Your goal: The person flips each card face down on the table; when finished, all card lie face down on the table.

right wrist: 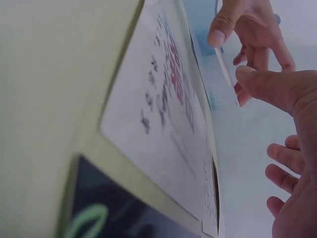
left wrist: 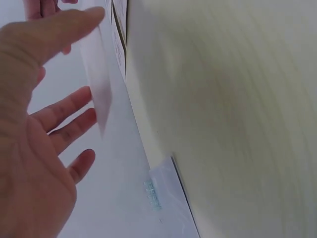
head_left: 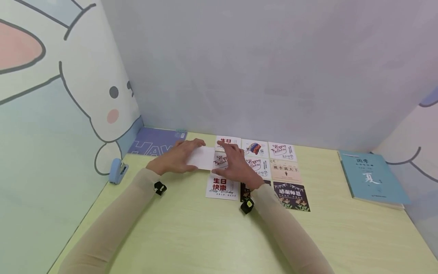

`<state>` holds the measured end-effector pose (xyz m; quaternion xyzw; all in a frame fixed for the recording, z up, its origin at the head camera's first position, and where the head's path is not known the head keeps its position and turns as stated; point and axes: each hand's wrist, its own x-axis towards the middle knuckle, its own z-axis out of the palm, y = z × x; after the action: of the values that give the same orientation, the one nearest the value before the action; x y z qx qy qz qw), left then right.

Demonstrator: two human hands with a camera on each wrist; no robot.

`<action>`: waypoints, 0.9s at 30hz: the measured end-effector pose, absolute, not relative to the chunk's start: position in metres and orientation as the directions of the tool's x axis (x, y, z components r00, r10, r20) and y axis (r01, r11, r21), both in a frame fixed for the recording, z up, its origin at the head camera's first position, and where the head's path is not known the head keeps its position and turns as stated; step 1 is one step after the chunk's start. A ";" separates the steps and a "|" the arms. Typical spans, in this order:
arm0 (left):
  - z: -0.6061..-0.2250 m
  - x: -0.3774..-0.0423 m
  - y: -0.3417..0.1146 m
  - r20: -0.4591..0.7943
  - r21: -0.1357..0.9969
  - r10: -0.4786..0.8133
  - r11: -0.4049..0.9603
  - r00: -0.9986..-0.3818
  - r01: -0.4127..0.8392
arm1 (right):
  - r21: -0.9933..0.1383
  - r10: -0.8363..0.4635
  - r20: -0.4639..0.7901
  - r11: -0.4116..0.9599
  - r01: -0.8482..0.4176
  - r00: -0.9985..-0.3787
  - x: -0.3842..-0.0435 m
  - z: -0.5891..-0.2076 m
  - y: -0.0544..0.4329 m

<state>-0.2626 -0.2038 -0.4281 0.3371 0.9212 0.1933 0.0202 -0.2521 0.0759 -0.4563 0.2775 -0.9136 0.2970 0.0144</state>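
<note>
The white card was above the table, tilted, between the two hands and to the left of the rows of printed cards. The left hand pinched it, with the thumb on one face and fingers behind. The right hand had its fingers spread and slightly bent, and its thumb stretched to the far end of the card; whether this thumb really touched it, I could not tell. In my judgement, the first danger was slipping: the card looked thin, so a loosened left thumb could let it turn or drop over the neighbouring Happy Birthday card. Too strong a pinch, or two hands pushing toward each other, could instead bend it. The second danger came from the right arm, which passed over the bottom row. If that wrist went lower, the black device on it could catch the partly hidden dark card, or push the dark card with flowers out of line. The right fingers, too, could brush the red-lettered card if they closed carelessly.
</note>
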 end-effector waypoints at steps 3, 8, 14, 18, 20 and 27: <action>-0.430 -0.264 -0.205 0.059 0.364 0.616 0.719 -0.785 0.592 | -0.538 -0.473 0.191 0.683 -0.495 -0.860 -0.253 -0.455 0.083; -0.433 -0.269 -0.205 -0.019 0.371 0.598 0.749 -0.801 0.550 | -0.549 -0.463 0.196 0.679 -0.488 -0.864 -0.255 -0.454 0.092; -0.439 -0.276 -0.207 -0.078 0.371 0.588 0.766 -0.805 0.524 | -0.568 -0.454 0.193 0.671 -0.476 -0.870 -0.257 -0.454 0.101; -0.440 -0.280 -0.208 -0.096 0.369 0.589 0.770 -0.802 0.521 | -0.575 -0.425 0.200 0.679 -0.457 -0.883 -0.259 -0.457 0.108; -0.440 -0.281 -0.208 -0.101 0.377 0.592 0.767 -0.800 0.520 | -0.572 -0.412 0.203 0.687 -0.449 -0.889 -0.260 -0.458 0.111; -0.437 -0.290 -0.199 -0.073 0.408 0.590 0.753 -0.804 0.516 | -0.554 -0.412 0.189 0.705 -0.444 -0.891 -0.267 -0.457 0.120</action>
<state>-0.2897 -0.1989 -0.4375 0.2969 0.9310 0.1876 0.0993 -0.2669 0.1196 -0.4569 0.2318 -0.9228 0.3066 0.0257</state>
